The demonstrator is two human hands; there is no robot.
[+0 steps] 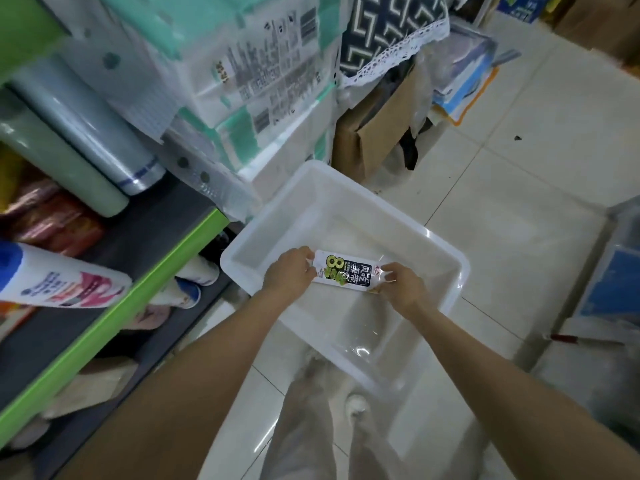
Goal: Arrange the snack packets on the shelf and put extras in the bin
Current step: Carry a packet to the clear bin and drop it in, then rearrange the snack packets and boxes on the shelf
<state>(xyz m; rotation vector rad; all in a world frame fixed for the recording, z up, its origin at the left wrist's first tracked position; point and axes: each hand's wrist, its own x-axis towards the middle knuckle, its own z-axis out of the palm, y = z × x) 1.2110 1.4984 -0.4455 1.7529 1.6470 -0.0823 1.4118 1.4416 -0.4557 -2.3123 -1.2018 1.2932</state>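
A white snack packet (pixel 346 270) with green and black print hangs above the inside of a white plastic bin (pixel 446 261) on the floor. My left hand (pixel 289 273) pinches its left end. The right end of the packet is pinched by my right hand (pixel 403 289). The bin holds nothing else that I can see. To the left runs the shelf (pixel 138 282) with its green front edge and dark board, and red and orange packets (pixel 52 216) lie at its back.
Rolls of plastic film (pixel 79 133) and a white and pink bottle (pixel 59 282) lie on the shelf. Wrapped tissue packs (pixel 249 91) are stacked behind the bin, with a cardboard box (pixel 367 133) beside them. Pale tiled floor (pixel 519 150) extends to the right.
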